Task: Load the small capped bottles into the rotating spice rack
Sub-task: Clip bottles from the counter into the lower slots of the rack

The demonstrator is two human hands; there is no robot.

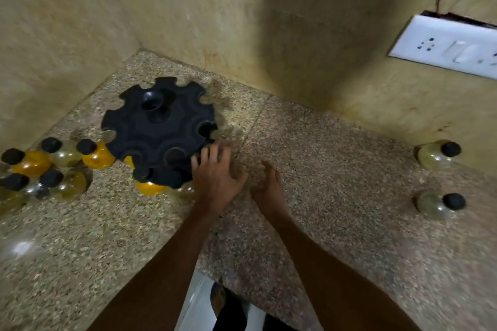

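A speckled stone counter (pixel 336 169) carries the black spice rack (pixel 158 126). Beside the rack, the left hand (pixel 215 174) and right hand (pixel 269 188) hover spread, empty; capped bottles (pixel 51 166) cluster left of it.

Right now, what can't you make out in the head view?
- Bottles under the black rack: its top plate hides all but parts of two or three, so the loaded count is unclear.
- Bottle cluster at left: cut by the frame edge, blurred; total unknown.
- Left hand: fingertips blurred at the rack rim; contact uncertain.
- Right hand: open, palm side partly hidden.
- Wall socket plate: cropped at right.
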